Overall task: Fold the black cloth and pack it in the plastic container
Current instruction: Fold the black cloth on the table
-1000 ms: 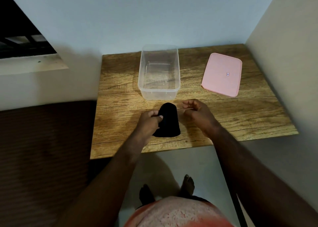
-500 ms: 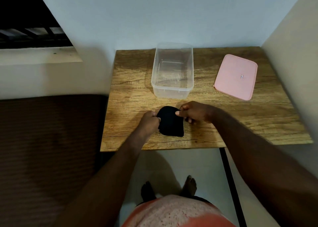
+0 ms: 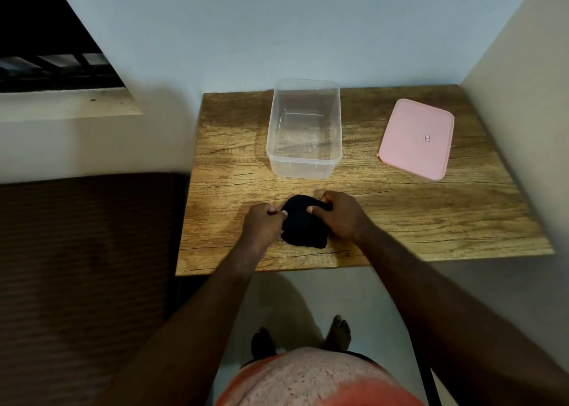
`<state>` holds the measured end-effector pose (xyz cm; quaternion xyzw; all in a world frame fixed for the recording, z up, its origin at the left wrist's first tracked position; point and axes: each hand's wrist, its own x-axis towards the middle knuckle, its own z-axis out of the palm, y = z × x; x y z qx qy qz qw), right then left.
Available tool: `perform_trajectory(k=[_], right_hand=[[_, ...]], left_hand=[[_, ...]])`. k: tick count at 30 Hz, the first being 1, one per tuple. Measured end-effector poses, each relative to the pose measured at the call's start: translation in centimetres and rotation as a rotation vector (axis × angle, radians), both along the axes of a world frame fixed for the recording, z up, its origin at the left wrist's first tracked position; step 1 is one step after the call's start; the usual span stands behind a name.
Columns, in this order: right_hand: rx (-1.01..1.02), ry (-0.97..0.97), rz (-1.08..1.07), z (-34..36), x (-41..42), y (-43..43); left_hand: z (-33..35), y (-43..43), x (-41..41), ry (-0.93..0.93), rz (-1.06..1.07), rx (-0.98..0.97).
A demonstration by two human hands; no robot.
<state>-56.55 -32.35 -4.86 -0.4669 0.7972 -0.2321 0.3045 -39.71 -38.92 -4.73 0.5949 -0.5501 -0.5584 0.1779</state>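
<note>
The black cloth [image 3: 301,226] lies folded into a small thick bundle near the front edge of the wooden table [image 3: 431,221]. My left hand [image 3: 261,223] pinches its left side. My right hand [image 3: 341,213] grips its upper right corner, thumb on top. Just behind the cloth stands the clear plastic container [image 3: 303,162], open at the top with nothing inside.
A pink lid [image 3: 415,137] lies flat at the table's back right. Walls close off the back and right sides. A dark brown surface [image 3: 86,267] lies left of the table. My bare feet show on the floor below.
My right hand, apart from the cloth a second ago, has moved left onto it and taken hold of its upper right corner. The left hand has kept its pinch.
</note>
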Motion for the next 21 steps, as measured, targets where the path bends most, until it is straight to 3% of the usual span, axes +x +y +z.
perform_trajectory(k=[7, 11, 13, 16, 21], right_hand=[[-0.034, 0.051, 0.001, -0.5, 0.8, 0.7], [-0.108, 0.434, 0.102, 0.1, 2.3, 0.7], [-0.215, 0.512, 0.209, 0.4, 3.3, 0.6], [-0.256, 0.482, 0.362, -0.2, 4.6, 0.9], [-0.097, 0.467, 0.432, -2.9, 4.7, 1.3]], left_hand=[[-1.0, 0.4, 0.7, 0.015, 0.038, -0.077], [-1.0, 0.4, 0.8, -0.007, 0.051, -0.110], [-0.9, 0.5, 0.8, -0.037, 0.036, -0.146], [-0.7, 0.7, 0.6, -0.078, -0.020, -0.187], [-0.3, 0.6, 0.5, -0.136, -0.070, -0.206]])
